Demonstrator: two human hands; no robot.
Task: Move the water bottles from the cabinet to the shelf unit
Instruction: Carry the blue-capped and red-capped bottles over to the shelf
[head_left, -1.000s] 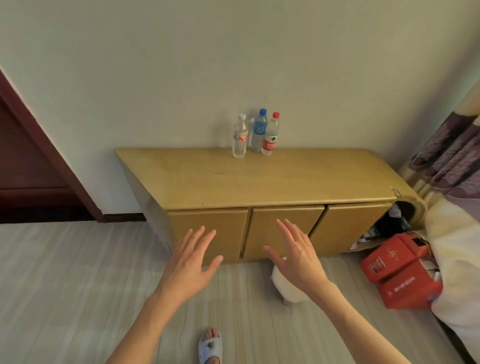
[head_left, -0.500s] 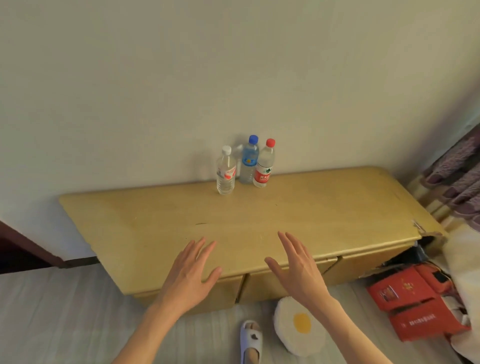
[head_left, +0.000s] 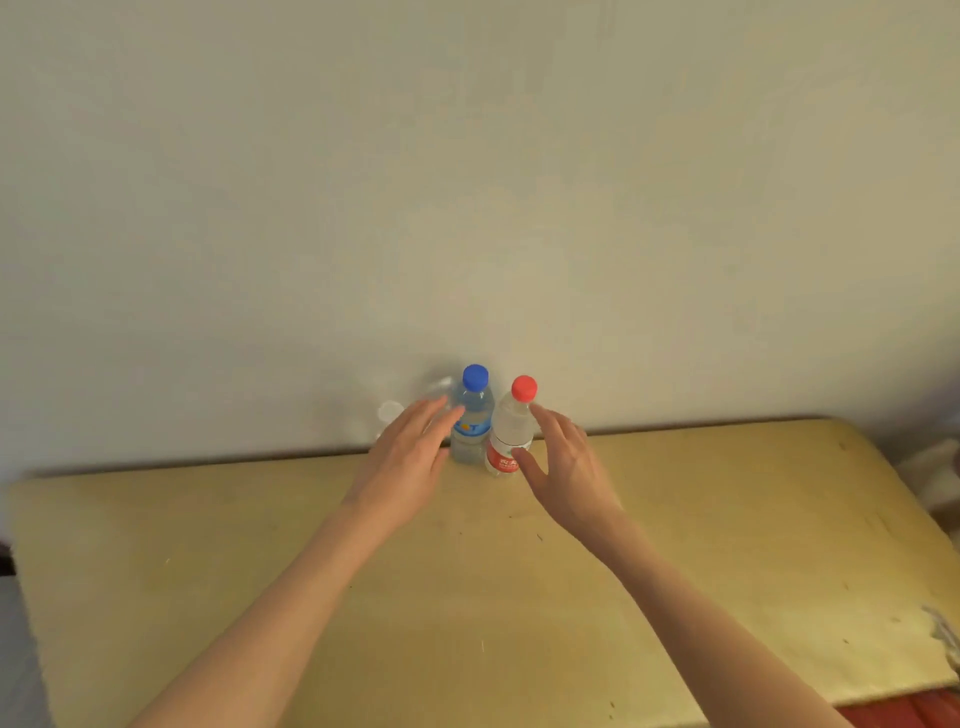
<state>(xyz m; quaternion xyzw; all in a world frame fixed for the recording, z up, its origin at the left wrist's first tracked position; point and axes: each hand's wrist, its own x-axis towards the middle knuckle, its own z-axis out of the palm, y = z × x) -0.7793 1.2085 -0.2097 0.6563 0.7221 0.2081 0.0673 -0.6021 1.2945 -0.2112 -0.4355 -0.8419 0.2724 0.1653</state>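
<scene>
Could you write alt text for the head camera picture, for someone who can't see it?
Two open hands, left hand and right hand, reach for water bottles standing against a pale wall on a wooden cabinet: a blue-capped bottle and a red-capped bottle.

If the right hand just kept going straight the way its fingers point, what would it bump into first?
Most likely the red-capped bottle. The right hand is open, fingers aimed up and left toward its upper body, the thumb already near its red label. Depth is hard to judge, so the fingers might instead slip just past its right side toward the wall.
</scene>
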